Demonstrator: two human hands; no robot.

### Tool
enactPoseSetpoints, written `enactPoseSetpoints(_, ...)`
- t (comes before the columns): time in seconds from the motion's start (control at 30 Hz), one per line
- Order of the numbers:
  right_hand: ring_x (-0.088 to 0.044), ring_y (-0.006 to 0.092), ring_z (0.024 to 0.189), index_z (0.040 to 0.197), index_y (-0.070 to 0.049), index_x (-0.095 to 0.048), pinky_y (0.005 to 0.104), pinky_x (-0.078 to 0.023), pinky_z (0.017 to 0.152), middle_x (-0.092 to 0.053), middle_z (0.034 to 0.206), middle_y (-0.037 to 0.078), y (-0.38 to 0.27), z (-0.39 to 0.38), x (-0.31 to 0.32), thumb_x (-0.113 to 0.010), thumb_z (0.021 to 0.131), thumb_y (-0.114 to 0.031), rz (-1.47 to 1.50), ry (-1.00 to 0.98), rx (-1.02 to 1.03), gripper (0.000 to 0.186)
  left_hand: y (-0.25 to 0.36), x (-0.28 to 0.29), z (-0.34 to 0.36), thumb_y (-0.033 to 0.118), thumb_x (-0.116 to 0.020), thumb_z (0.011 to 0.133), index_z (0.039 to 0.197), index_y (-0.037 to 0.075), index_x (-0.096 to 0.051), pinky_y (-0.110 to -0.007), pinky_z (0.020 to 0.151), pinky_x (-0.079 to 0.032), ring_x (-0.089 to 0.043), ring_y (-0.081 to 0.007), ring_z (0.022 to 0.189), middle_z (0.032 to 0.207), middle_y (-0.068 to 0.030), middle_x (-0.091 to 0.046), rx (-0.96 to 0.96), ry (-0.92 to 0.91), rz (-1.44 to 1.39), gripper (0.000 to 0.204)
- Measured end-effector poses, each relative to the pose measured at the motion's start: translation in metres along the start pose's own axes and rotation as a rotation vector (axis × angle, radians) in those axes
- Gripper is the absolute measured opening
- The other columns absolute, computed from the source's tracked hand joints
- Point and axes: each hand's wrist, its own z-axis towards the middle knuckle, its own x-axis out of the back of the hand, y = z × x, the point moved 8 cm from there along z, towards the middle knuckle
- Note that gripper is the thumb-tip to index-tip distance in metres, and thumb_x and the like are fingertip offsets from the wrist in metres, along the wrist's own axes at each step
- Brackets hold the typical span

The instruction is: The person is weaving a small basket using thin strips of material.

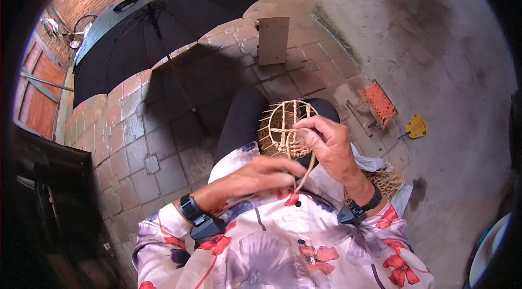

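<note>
The right hand (329, 145) is clamped on the woven basket (284, 130) at its three o'clock; whether the left hand (260, 175), at seven, grips, one cannot tell.

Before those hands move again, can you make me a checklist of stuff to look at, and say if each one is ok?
1. Woven basket resting on the lap: ok, the basket sits between the thighs.
2. Right hand on the basket: ok, the right hand pinches it with thumb and fingers.
3. Left hand gripping the loose strand: cannot tell, the left hand is blurred beside it.
4. Loose strand woven in: not ok, the loose strand hangs outside the basket, toward the shirt.
5. More strands nearby: ok, a pile of strands lies beyond the right forearm.
6. Umbrella away from the hands: ok, the open umbrella stands apart from them.
</note>
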Motion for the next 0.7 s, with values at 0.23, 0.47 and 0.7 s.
enactPoseSetpoints(0.23,-0.054,0.0317,0.082,0.083,-0.003,-0.059,0.0399,-0.046,0.07,-0.052,0.082,0.012,-0.022,0.006,-0.021,-0.064,0.072,-0.002,-0.751,-0.099,0.467,0.013,-0.027,0.084,-0.024,0.026,-0.06,0.096,0.111,0.003,-0.065,-0.023,0.058,-0.05,-0.057,-0.0078,0.071,0.084,-0.0017,-0.064,0.045,0.648,0.249,0.028)
enactPoseSetpoints(0.47,-0.054,0.0309,0.084,0.081,-0.003,-0.058,0.0421,-0.045,0.074,-0.052,0.083,0.013,-0.001,0.01,-0.048,-0.064,0.076,-0.004,-0.565,-0.224,0.405,0.008,-0.028,0.074,-0.01,0.029,-0.061,0.096,0.113,0.003,-0.064,-0.023,0.055,-0.049,-0.055,-0.0065,0.069,0.081,-0.0016,-0.063,0.037,0.568,0.21,0.031)
enactPoseSetpoints(0.7,-0.056,0.0323,0.086,0.09,-0.003,-0.062,0.0421,-0.046,0.076,-0.055,0.087,0.013,0.001,0.017,-0.023,-0.064,0.081,-0.007,-0.428,-0.123,0.309,0.01,0.008,0.11,-0.047,0.019,-0.06,0.095,0.091,0.001,-0.064,-0.028,0.057,-0.046,-0.056,-0.0119,0.064,0.074,-0.0042,-0.062,-0.249,0.697,0.785,0.019)
